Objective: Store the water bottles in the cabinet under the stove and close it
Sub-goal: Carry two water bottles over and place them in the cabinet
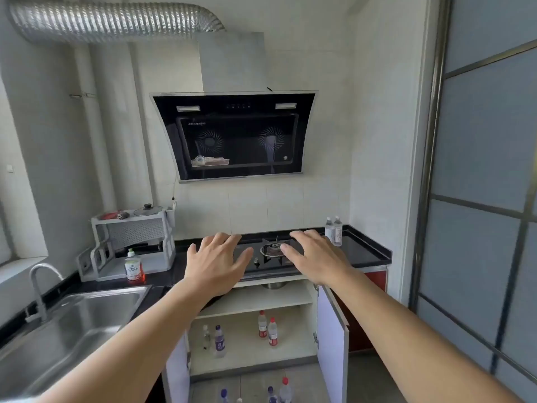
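Observation:
My left hand [216,261] and my right hand [315,257] are stretched out over the stove [270,258], fingers spread, holding nothing. Two clear water bottles [334,229] stand on the black counter right of the stove. Below, the cabinet [255,301] is open, both doors [332,341] swung out. On its bottom shelf stand two red-capped bottles [268,330] and, further left, a purple-labelled bottle [219,340] beside a clear one [205,335]. Several more bottles [283,389] stand on the floor in front of the cabinet.
A steel sink [72,324] with a tap fills the left counter. A dish soap bottle [134,267] and a grey rack [130,242] stand behind it. A black range hood [232,135] hangs above the stove. A glass sliding door [479,199] bounds the right.

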